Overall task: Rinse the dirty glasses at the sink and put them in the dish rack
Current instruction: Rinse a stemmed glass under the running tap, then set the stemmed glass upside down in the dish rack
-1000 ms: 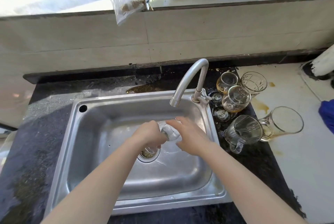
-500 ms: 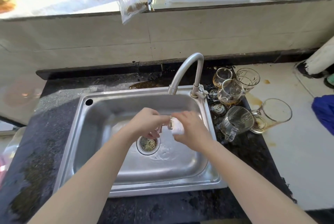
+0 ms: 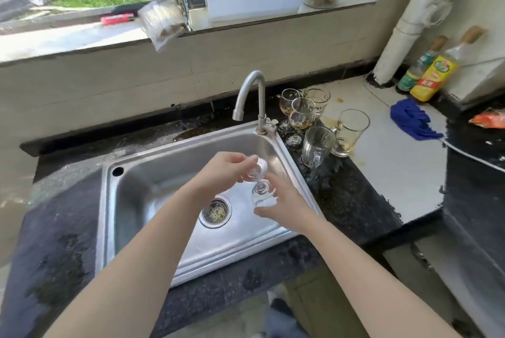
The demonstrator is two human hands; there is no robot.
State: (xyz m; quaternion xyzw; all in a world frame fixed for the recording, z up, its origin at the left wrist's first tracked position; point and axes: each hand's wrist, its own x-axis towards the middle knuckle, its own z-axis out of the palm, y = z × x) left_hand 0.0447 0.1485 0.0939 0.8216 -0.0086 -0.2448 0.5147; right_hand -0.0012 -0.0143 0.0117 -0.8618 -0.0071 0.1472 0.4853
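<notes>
Your left hand (image 3: 224, 167) pinches the round foot of the clear stemmed wine glass (image 3: 259, 187), fingers closed on it. The glass hangs inverted over the right half of the stainless steel sink (image 3: 142, 187), its long axis tilted, foot up toward the faucet, bowl down toward you. Your right hand (image 3: 284, 204) cups the bowl, fingers curled round it and nearer its rim. No water shows at the curved grey faucet (image 3: 252, 92). The dirty clear glasses (image 3: 318, 119) wait just right of the sink. No dish rack is in view, so where it stands I can't tell.

Both hands (image 3: 222, 171) (image 3: 284, 205) hold a stemmed glass (image 3: 260, 187) above the sink (image 3: 109, 201).
</notes>
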